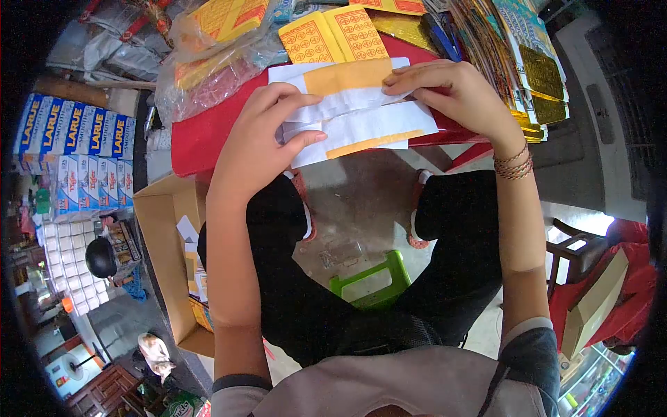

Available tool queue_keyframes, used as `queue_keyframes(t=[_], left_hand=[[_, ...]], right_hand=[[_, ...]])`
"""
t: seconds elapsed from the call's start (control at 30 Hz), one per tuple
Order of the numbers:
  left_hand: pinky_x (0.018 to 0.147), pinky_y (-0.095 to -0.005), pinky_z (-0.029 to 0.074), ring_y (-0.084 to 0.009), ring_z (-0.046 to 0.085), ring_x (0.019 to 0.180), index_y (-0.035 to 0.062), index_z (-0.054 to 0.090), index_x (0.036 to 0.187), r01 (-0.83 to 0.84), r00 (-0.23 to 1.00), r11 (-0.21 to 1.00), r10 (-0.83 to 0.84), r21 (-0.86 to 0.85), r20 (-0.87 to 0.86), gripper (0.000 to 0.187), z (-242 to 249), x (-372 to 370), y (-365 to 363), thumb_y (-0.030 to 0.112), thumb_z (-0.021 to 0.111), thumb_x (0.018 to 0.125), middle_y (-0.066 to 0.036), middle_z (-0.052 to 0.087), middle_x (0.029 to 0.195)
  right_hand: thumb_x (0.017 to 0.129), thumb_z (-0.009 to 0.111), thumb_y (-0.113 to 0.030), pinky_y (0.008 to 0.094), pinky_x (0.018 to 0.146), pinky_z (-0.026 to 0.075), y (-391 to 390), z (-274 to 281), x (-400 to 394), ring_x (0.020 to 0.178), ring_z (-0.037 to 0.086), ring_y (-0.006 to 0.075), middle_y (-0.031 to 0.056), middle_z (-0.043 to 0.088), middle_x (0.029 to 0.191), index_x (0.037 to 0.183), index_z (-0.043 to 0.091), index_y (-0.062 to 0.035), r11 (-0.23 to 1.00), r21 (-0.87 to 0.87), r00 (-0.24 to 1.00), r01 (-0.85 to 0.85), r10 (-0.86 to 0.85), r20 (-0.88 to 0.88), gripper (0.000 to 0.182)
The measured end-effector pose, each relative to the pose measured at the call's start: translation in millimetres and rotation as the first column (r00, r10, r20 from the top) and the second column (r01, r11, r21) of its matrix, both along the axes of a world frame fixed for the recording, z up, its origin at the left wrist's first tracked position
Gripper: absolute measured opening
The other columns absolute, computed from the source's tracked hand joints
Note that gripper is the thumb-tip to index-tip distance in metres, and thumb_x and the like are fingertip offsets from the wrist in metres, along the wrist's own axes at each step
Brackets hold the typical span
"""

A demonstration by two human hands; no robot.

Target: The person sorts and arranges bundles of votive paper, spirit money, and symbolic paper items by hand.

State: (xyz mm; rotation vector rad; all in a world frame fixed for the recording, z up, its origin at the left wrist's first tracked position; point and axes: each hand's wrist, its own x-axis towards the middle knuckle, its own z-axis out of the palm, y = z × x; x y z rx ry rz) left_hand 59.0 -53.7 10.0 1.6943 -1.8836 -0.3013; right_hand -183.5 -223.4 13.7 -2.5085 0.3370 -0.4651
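Note:
A white paper sheet with an orange-yellow patch [379,119] lies partly folded at the edge of the red table, a crease running across its middle. My left hand [274,121] has its thumb and fingers closed on the sheet's left end. At the upper right end, my right hand [451,90] pinches the same sheet between thumb and fingertips. Another white sheet [279,72] shows beneath it. Just beyond lie yellow papers with red printed patterns [335,36].
The red table [191,142] carries plastic-wrapped yellow bundles [219,45] at left and stacks of colourful and gold papers [517,48] at right. An open cardboard box [156,229] stands left of my legs. A green stool [375,281] is on the floor between them.

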Motion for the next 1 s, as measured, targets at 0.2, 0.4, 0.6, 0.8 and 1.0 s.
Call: queue_keyframes(t=[0.2, 0.4, 0.6, 0.8, 1.0], left_hand=[[0.084, -0.035, 0.044, -0.025, 0.053, 0.097, 0.0048, 0.065, 0.102, 0.018, 1.0, 0.999, -0.018, -0.036, 0.0, 0.036, -5, 1, 1, 0.018, 0.075, 0.07, -0.007, 0.054, 0.098], [0.084, -0.035, 0.044, -0.0292, 0.054, 0.099, 0.0044, 0.065, 0.094, 0.062, 0.962, 0.974, 0.001, -0.219, 0.273, 0.023, -4, -6, 1, 0.016, 0.07, 0.075, -0.009, 0.058, 0.102], [0.088, -0.0401, 0.044, -0.0306, 0.054, 0.102, 0.0014, 0.059, 0.105, -0.042, 0.985, 0.988, 0.066, -0.151, 0.158, 0.028, -12, -24, 0, 0.007, 0.062, 0.078, -0.013, 0.058, 0.106], [0.088, -0.0397, 0.045, -0.0311, 0.054, 0.103, 0.0003, 0.058, 0.106, -0.047, 0.959, 0.974, 0.107, -0.223, 0.263, 0.032, -15, -40, 2, 0.002, 0.061, 0.075, -0.015, 0.055, 0.108], [0.092, -0.0406, 0.042, -0.0346, 0.051, 0.108, -0.001, 0.057, 0.105, -0.012, 0.973, 0.975, 0.063, -0.222, 0.223, 0.024, -13, -40, 3, 0.001, 0.057, 0.081, -0.017, 0.055, 0.112]], right_hand=[[0.078, 0.056, -0.001, 0.0355, 0.091, 0.047, -2, -8, -3, 0.098, 0.062, 0.027, 0.013, 0.067, 0.101, 0.1, 0.067, -0.0032, 0.994, -0.096, 0.996, -0.046, 0.053, 0.066, 0.024], [0.081, 0.054, -0.019, 0.0387, 0.089, 0.044, 17, -3, 2, 0.089, 0.063, 0.0276, 0.0132, 0.067, 0.09, 0.095, 0.067, -0.006, 0.933, -0.339, 0.992, 0.117, -0.095, 0.079, 0.024], [0.087, 0.054, -0.034, 0.0382, 0.081, 0.044, 48, -7, 30, 0.076, 0.062, 0.0265, 0.0111, 0.063, 0.075, 0.1, 0.066, -0.013, 0.845, -0.447, 0.956, 0.294, -0.251, 0.153, 0.027], [0.089, 0.053, -0.03, 0.0396, 0.09, 0.042, 61, -19, 40, 0.105, 0.053, 0.0264, 0.0138, 0.058, 0.109, 0.114, 0.061, -0.0123, 0.832, -0.481, 0.96, 0.275, -0.266, 0.088, 0.032], [0.09, 0.049, -0.023, 0.0437, 0.106, 0.031, 53, -39, 39, 0.125, 0.043, 0.0287, 0.0146, 0.05, 0.129, 0.121, 0.054, -0.0058, 0.878, -0.42, 0.972, 0.228, -0.182, 0.147, 0.036]])
